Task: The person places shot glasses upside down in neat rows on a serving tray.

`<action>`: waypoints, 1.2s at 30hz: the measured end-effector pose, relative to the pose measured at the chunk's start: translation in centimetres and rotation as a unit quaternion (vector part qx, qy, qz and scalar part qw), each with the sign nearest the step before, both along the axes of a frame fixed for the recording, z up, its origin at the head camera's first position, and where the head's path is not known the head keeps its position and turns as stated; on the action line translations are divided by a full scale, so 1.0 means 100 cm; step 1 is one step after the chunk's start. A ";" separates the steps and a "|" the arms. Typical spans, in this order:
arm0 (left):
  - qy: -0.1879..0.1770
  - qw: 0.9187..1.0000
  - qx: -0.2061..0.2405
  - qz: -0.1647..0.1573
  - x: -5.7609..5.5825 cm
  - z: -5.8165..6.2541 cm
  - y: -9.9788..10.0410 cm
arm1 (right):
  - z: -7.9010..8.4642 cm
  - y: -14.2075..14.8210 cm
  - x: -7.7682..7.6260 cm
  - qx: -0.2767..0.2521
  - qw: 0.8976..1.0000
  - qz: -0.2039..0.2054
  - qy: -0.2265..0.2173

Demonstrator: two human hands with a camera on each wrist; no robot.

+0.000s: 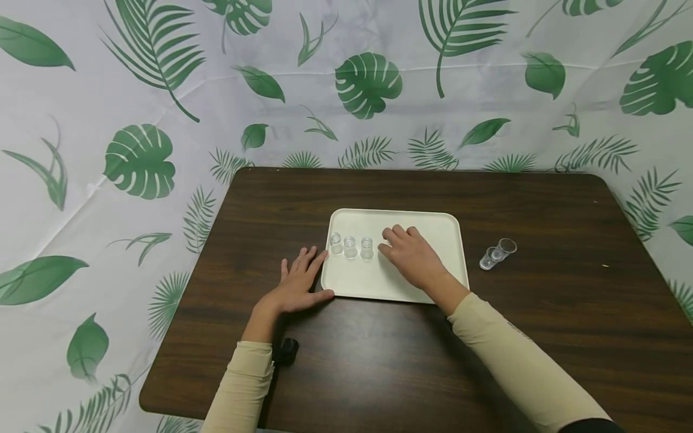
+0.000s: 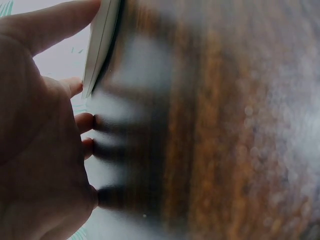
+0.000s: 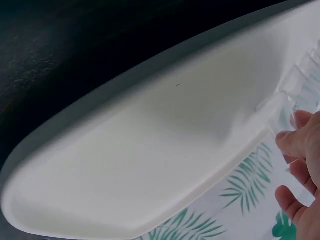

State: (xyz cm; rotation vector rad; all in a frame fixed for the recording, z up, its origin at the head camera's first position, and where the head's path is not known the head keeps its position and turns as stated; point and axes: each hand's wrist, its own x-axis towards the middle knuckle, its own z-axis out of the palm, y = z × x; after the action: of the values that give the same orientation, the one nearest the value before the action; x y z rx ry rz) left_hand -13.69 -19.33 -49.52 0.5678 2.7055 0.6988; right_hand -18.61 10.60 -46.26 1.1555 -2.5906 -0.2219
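Note:
A white tray [image 1: 390, 285] lies on the dark wooden table, with three small clear glasses in a row on its left part: a left one [image 1: 336, 243], a middle one [image 1: 350, 247] and a right one [image 1: 366, 248]. Just right of that row, my right hand [image 1: 412, 257] pinches another small clear glass [image 3: 281, 114] between thumb and finger; in the head view the fingers mostly hide this glass. My left hand [image 1: 295, 290] is spread flat beside the tray, its thumb and index finger at the tray's left edge and corner, the other fingertips on the table.
To the right of the tray, a few more clear glasses [image 1: 497, 254] lie close together on the table [image 1: 568, 288]. Near the left wrist is a small black object [image 1: 289, 350]. A leaf-printed cloth [image 1: 303, 120] hangs behind the table and along its sides.

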 end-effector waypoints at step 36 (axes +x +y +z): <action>-0.003 1.000 0.001 0.002 -0.001 -0.001 0.001 | -0.005 -0.013 0.004 0.035 0.999 0.033 0.020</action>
State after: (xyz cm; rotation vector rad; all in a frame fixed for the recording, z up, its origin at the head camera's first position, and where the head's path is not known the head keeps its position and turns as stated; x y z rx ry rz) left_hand -13.75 -19.26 -49.58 0.5595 2.7026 0.7019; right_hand -18.17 9.33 -46.81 1.2450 -2.5234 -0.3205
